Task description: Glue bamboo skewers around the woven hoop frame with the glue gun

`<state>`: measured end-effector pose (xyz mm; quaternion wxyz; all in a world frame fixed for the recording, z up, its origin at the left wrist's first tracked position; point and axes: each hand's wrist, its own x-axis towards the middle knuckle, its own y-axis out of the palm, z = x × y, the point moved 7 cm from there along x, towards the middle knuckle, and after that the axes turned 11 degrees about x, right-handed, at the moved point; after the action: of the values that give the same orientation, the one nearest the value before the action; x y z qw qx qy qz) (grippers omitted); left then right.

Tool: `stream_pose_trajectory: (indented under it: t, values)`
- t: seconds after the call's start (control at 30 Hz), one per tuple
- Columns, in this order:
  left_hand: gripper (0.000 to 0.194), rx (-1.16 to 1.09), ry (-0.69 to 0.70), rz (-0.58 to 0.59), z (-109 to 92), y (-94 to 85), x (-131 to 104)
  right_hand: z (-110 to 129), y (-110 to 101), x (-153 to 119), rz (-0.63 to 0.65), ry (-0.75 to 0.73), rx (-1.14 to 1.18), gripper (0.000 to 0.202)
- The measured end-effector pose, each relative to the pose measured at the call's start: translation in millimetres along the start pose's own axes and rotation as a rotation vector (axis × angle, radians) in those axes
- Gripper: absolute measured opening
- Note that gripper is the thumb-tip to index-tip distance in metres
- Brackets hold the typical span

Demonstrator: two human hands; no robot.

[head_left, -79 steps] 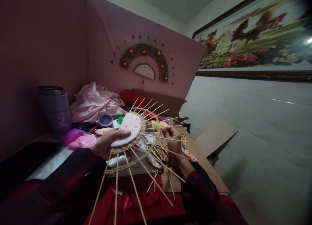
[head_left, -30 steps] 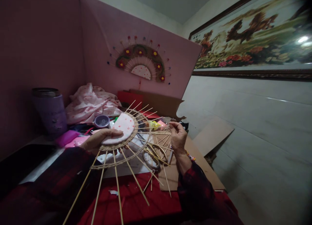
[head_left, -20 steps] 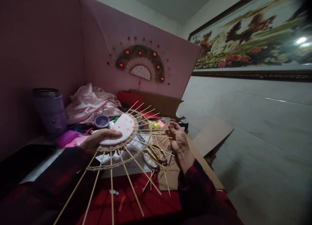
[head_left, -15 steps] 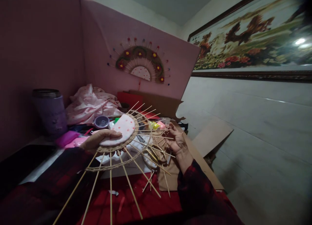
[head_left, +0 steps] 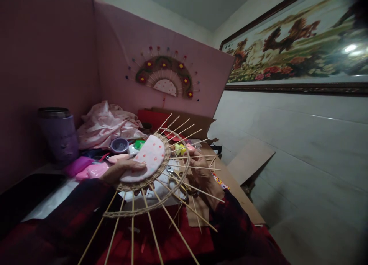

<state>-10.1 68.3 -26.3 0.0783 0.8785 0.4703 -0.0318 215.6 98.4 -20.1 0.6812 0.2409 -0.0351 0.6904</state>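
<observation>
A half-round woven piece (head_left: 149,157) has a white, pink-dotted cloth centre, a braided twine edge and thin wooden sticks fanning out. An outer ring of twine (head_left: 161,202) crosses the sticks. My left hand (head_left: 122,169) grips the cloth half-disc, thumb on top and fingers underneath. At the ring's right side, my right hand (head_left: 202,173) has its fingers bent together at the twine, partly behind the sticks; the fingertips are hard to make out. Beneath the sticks lie gold-handled scissors (head_left: 179,182).
A purple tumbler (head_left: 59,133) stands at the left, near crumpled pink cloth (head_left: 110,123) and pink packets (head_left: 92,171). Loose sticks and cardboard (head_left: 197,213) lie on the red tablecloth (head_left: 161,238). A finished fan-shaped decoration (head_left: 165,75) hangs on the pink board behind.
The woven piece has shifted slightly right and turned a little toward me. My right hand has moved left from the stick tips to the twine ring, its fingers now closed closer together.
</observation>
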Motion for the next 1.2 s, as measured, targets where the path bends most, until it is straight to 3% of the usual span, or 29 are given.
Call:
stream_pose_trajectory:
  t: [0.3, 0.53, 0.9, 1.03, 1.2]
  values:
    - [0.019, -0.004, -0.023, 0.049, -1.7, 9.7, -2.8, -2.4, 3.1, 1.0, 0.015, 0.012, -0.009, 0.033]
    - [0.021, -0.021, 0.077, 0.050, -12.9, 14.7, -1.4, -11.5, 6.7, -1.6, 0.042, 0.043, -0.001, 0.026]
    - [0.019, -0.193, 0.118, -0.155, -12.6, 16.3, 0.9, -9.0, 17.6, -12.9, 0.083, 0.093, 0.059, 0.019]
    - [0.021, -0.281, 0.118, -0.169, -11.2, 16.7, 3.8, -11.6, 25.0, -18.5, 0.125, 0.144, 0.061, 0.023]
    - [0.021, -0.345, 0.119, -0.266, -14.0, 15.4, 2.4, -16.4, 32.0, -21.5, 0.222, 0.224, -0.022, 0.019]
